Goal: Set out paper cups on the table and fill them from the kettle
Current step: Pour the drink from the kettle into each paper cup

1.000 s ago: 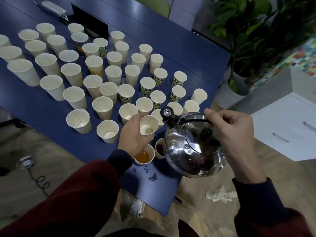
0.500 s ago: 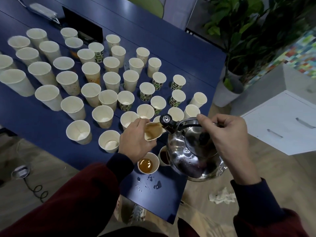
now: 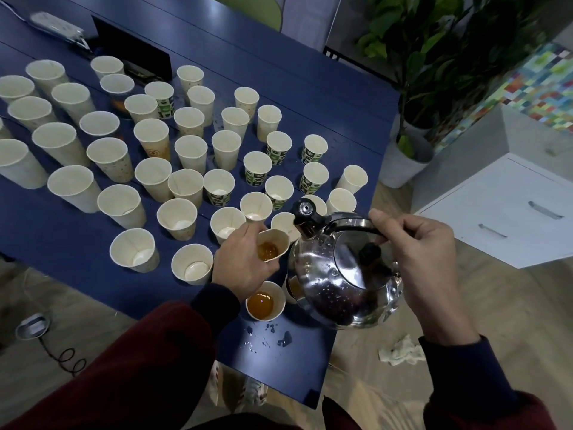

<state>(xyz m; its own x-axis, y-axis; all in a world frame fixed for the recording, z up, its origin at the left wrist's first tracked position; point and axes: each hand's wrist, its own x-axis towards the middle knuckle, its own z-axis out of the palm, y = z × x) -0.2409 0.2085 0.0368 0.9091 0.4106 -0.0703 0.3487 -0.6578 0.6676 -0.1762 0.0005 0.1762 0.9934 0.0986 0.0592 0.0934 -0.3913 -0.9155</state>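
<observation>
Since half a second ago the held cup (image 3: 274, 243) has been drawn back from the spout and brought nearer level. Amber liquid is now seen pooled in its bottom, where a second ago it was all but dry. It is kept above the near end of the table (image 3: 325, 97), just beside the kettle (image 3: 344, 274); whether the two touch cannot be told. A filled cup (image 3: 265, 301), amber too, is stood on the table right below it. Beyond, the unfilled cups (image 3: 192, 263) are ranged in rows, pale inside. The left hand (image 3: 245, 265) is curled round the held cup from the side, fingers wrapped on its wall. The right hand (image 3: 415, 243) is closed over the kettle's black handle, and the kettle is carried at the table's edge with its spout raised toward the left. Drops (image 3: 280, 339) are spilled on the near corner.
</observation>
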